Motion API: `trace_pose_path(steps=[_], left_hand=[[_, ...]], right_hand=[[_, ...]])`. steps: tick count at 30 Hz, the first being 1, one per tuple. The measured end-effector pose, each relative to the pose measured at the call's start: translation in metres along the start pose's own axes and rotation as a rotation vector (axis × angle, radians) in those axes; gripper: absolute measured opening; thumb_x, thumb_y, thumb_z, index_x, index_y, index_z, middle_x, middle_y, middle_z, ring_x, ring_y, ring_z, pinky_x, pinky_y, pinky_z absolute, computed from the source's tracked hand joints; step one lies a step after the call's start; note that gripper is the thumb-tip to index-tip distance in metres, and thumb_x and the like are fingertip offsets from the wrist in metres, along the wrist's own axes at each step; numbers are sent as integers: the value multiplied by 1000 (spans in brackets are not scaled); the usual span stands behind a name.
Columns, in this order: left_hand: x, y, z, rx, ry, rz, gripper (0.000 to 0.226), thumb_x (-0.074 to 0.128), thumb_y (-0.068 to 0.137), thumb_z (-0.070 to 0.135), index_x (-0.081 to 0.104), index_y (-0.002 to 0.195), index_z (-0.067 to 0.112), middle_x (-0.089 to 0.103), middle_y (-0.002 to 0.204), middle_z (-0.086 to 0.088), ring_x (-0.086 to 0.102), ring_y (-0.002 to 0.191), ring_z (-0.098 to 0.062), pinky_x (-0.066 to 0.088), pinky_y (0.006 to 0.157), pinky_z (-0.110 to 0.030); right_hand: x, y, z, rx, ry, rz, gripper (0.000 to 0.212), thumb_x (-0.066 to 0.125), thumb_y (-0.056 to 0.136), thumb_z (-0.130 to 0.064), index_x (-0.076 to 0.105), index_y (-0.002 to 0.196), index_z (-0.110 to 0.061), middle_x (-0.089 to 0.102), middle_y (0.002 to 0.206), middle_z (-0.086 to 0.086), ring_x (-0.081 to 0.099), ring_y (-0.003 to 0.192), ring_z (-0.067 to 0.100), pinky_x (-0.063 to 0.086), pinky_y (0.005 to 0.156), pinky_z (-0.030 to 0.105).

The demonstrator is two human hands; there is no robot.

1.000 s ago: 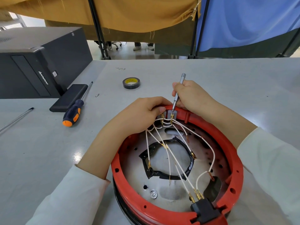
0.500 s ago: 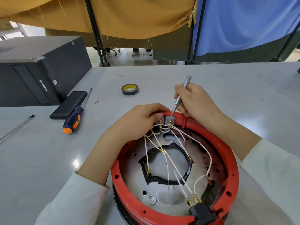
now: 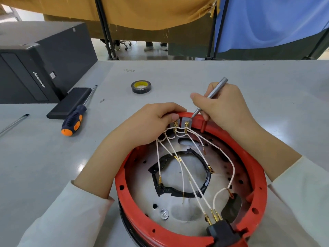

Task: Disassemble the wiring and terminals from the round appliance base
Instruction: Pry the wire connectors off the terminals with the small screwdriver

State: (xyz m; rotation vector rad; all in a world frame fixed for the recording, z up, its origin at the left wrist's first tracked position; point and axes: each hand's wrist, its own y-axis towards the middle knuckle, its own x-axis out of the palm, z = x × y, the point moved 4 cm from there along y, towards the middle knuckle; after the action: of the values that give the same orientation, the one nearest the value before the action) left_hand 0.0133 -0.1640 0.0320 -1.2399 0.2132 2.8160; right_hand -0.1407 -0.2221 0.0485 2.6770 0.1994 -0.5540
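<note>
My right hand (image 3: 222,106) pinched a slim silver screwdriver (image 3: 210,96) like a pen, its tip set down on the grey terminal block (image 3: 186,122) at the far rim of the red round base (image 3: 192,234). My left hand (image 3: 151,122) curled over the same stretch of rim, fingertips gripping the second grey block (image 3: 172,124) just beside the first. From those blocks white wires (image 3: 183,168) with brass terminals fanned across the metal floor of the base, several running to a black plug connector (image 3: 222,232) at the near edge. The base sat on the grey table (image 3: 178,75) directly in front of me. Further left lay a blue-and-orange screwdriver (image 3: 73,120) touching a flat black slab (image 3: 69,102), with a black computer case (image 3: 35,65) behind. A roll of black tape (image 3: 141,87) lay beyond my hands.
</note>
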Motion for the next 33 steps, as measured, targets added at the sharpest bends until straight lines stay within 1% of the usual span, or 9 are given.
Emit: trace_pose_path(steps=[4,8,10,14,18,22,24,28,33], left_hand=[[0,0,0,9,9,17,28,48,97,22,61,118,36,64,109,17,54,101,0,36,87,-7],[1,0,0,6,18,8,28,47,98,23,60,118,37,65,110,13,56,104,-6,41,95,-24],[1,0,0,5,24,13,28,47,98,24,60,118,38,65,109,14,56,103,-5,41,93,-22],[0,1,0,8,34,22,28,47,98,23,61,117,37,65,103,16,55,95,-1,37,81,-6],[1,0,0,11,39,17,28,47,97,23,61,117,37,63,99,20,54,90,2,34,78,-3],[0,0,0,3,41,3,28,46,98,25,60,117,40,65,106,16,57,98,-3,40,87,-13],[0,0,0,4,41,2,27,46,98,26,60,116,41,66,105,15,58,98,-5,42,87,-16],[0,1,0,9,48,4,27,46,98,25,60,115,41,65,104,17,57,97,-2,39,84,-9],[0,1,1,19,37,9,27,46,98,24,61,116,39,65,100,21,56,90,3,40,80,-9]], right_hand=[[0,2,2,11,27,-17,34,67,76,-12,43,51,-12,48,36,-1,40,33,10,35,42,17],[0,0,0,-9,-28,-18,30,64,74,-12,42,54,-9,50,50,18,37,37,10,33,44,22],[-1,-1,-2,-7,-37,-18,26,64,74,-11,44,56,-5,51,58,28,37,41,13,34,47,25],[-1,-2,-4,-6,-51,-19,22,62,73,-9,47,59,-2,51,61,31,38,43,13,34,46,25],[1,1,0,37,-41,-48,21,60,72,-7,45,58,-4,46,48,15,35,35,8,31,39,17],[5,10,4,127,19,-109,33,58,75,-4,37,51,-12,39,32,-4,33,29,8,27,34,12],[7,12,4,115,10,-93,33,57,76,-4,37,51,-12,37,33,-5,33,30,7,27,34,13],[10,12,-2,14,-81,-44,29,57,75,-7,38,54,-11,35,47,1,33,37,7,27,35,14],[14,17,1,52,-71,-95,29,57,77,-9,40,54,-12,35,46,1,29,36,7,25,35,16]])
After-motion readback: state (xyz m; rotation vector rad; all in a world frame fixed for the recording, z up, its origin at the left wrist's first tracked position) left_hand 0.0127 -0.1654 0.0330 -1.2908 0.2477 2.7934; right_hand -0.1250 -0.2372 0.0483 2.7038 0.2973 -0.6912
